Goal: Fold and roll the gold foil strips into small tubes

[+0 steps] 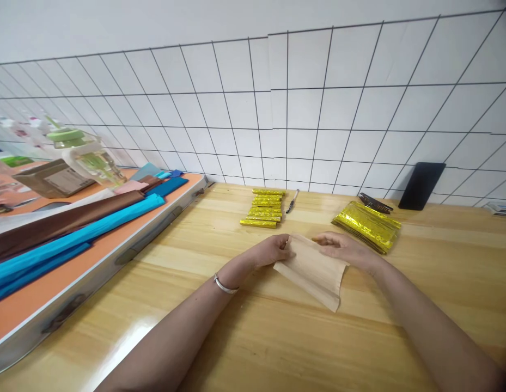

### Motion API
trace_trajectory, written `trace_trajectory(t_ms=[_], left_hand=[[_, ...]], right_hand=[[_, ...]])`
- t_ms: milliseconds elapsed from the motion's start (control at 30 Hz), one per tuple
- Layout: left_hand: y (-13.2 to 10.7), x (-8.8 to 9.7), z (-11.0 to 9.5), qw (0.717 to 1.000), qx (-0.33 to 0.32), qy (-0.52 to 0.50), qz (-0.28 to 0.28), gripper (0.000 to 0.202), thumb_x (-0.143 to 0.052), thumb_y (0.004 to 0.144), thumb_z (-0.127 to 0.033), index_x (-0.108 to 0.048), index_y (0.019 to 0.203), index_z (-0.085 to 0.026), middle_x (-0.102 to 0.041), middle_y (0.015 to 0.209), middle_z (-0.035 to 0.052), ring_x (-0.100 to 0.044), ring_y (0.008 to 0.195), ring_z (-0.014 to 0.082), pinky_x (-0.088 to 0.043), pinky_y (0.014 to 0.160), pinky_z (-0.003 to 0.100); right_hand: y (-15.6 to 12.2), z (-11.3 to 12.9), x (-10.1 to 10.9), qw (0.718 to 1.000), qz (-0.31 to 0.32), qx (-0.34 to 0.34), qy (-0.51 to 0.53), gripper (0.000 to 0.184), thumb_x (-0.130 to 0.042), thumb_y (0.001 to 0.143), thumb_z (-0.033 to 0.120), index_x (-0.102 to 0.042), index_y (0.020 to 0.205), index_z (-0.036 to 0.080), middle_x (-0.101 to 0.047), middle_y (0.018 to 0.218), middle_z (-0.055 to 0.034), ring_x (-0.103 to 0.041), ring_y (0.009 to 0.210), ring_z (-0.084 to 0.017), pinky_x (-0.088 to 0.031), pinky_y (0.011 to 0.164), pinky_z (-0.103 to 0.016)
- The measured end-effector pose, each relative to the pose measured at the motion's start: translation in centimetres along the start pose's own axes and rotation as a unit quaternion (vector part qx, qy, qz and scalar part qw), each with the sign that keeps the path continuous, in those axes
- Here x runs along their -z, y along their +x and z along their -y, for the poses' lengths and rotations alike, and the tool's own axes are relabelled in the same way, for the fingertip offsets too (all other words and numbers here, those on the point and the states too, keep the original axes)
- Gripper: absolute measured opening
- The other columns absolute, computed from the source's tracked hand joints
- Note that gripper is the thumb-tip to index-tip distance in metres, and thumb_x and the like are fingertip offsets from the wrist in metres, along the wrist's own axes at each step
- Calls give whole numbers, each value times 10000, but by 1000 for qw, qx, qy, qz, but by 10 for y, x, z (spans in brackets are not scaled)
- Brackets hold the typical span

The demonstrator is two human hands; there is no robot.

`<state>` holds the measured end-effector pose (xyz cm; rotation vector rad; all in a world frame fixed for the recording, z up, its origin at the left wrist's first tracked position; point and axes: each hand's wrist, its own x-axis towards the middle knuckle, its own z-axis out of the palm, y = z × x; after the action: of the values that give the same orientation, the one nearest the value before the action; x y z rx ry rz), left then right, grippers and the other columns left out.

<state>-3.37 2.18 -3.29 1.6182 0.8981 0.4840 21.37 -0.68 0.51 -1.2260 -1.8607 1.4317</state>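
A piece of tan paper (pixel 314 267), creased along its edges, is held slightly above the wooden table. My left hand (pixel 275 249) pinches its upper left corner between thumb and fingers. At the upper right edge, my right hand (pixel 338 247) grips the same sheet, thumb on top, with some fingers hidden. Just beyond my left hand lies a row of several rolled gold foil strips (pixel 264 209). A stack of flat gold foil sheets (pixel 369 224) rests behind my right hand.
A pen (pixel 292 201) lies beside the gold rolls. Near the tiled wall are a black stapler-like object (pixel 375 203) and a dark phone-like slab (pixel 422 186). To the left, an orange-topped board (pixel 114 239) bears blue and brown paper rolls, a cardboard box (pixel 52 179) and a green-lidded bottle (pixel 89 155).
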Motion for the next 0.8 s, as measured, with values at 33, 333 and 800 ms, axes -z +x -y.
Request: trace_trajectory(t_ms=[33,333,800], left_hand=[[-1,2,-1,999,7,35,-9,332,-628,721,-345,-554,976,-144,-579,774,-5,-517,628,97,-402,530,184],[-24,20,-43,911,-130,360,-155,246,-482,821,-207,-594,1039,-196,-626,850,28,-569,755,158,-415,676,250],[2,-38,2,814,-289,503,-39,355,-388,911,-336,-461,1245,-240,-453,1336,51,-382,1239,205,-290,1033,356]], right_hand=[[1,-2,0,999,7,12,-32,417,-598,753,438,-588,1106,217,-632,1086,-43,-575,976,-222,-442,827,-331],[10,-25,0,960,-68,60,-265,225,-499,802,342,-648,903,207,-654,846,-32,-587,787,-209,-429,671,-286],[18,-37,-14,829,-232,123,-493,321,-429,866,287,-579,1131,184,-611,1067,-105,-511,1038,-262,-400,904,-409]])
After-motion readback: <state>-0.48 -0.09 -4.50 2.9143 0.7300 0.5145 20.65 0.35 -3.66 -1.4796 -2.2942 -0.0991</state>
